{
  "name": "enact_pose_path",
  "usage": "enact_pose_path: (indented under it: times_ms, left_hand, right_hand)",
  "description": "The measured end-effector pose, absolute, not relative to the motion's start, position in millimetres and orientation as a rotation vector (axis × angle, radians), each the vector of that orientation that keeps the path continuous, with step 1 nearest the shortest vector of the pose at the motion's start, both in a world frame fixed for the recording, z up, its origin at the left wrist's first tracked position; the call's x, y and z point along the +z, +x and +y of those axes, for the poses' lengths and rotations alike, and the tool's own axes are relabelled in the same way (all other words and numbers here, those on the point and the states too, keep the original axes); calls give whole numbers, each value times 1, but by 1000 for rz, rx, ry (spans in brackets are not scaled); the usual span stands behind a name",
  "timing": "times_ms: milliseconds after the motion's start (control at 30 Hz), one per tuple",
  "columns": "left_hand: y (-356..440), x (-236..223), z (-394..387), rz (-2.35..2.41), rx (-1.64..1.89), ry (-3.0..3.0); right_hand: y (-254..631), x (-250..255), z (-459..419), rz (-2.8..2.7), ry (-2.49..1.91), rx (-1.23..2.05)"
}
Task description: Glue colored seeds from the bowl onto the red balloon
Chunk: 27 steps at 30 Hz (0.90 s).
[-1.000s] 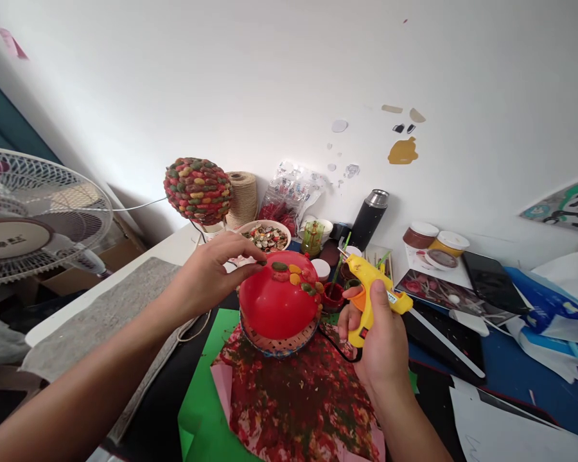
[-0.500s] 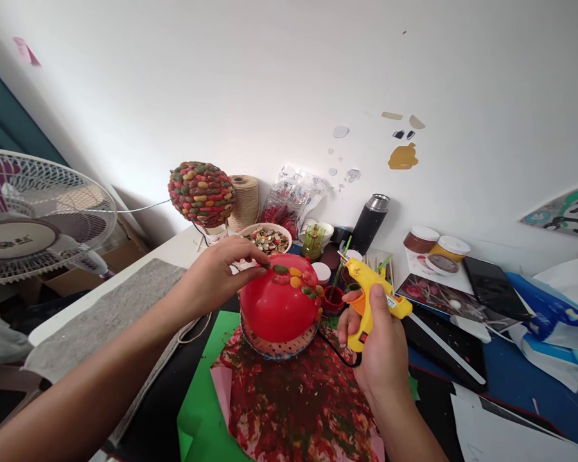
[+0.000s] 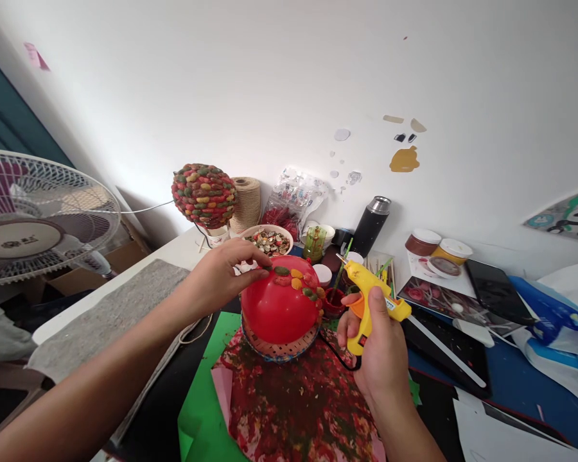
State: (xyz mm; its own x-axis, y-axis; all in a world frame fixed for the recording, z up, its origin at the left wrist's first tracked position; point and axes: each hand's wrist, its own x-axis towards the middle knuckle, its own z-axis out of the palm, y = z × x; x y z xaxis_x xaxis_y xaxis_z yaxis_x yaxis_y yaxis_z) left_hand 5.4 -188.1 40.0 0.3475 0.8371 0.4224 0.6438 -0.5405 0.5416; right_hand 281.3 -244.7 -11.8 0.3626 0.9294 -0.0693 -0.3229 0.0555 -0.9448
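A red balloon [image 3: 277,314] rests in a shallow woven basket [image 3: 279,353], with several painted shells [image 3: 296,282] in green, red and yellow stuck on its upper right. My left hand [image 3: 234,269] reaches to the balloon's upper left, thumb and fingertips pinched against it; whatever they pinch is hidden. My right hand [image 3: 378,340] grips a yellow hot glue gun [image 3: 370,295] to the right of the balloon. Its nozzle points up and left, and a white glue stick [image 3: 447,353] sticks out of the back. The gun's nozzle is apart from the balloon.
Paint-smeared paper [image 3: 298,404] lies under the basket. Behind stand a shell-covered ball [image 3: 205,196], a twine spool [image 3: 245,202], a bowl of shells [image 3: 270,240], a black thermos [image 3: 370,228] and paint jars [image 3: 421,242]. A fan [image 3: 43,218] is at left, a phone [image 3: 496,292] at right.
The whole view has shifted slightly. Both hands keep nearly the same places, the left at the balloon and the right around the glue gun.
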Motion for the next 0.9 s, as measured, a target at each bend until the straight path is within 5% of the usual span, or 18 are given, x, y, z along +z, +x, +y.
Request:
enact_pose_path:
  times_ms: [900]
  left_hand:
    - [1, 39, -189, 1335, 927, 2263]
  right_hand:
    - [280, -14, -246, -731, -1118, 1121]
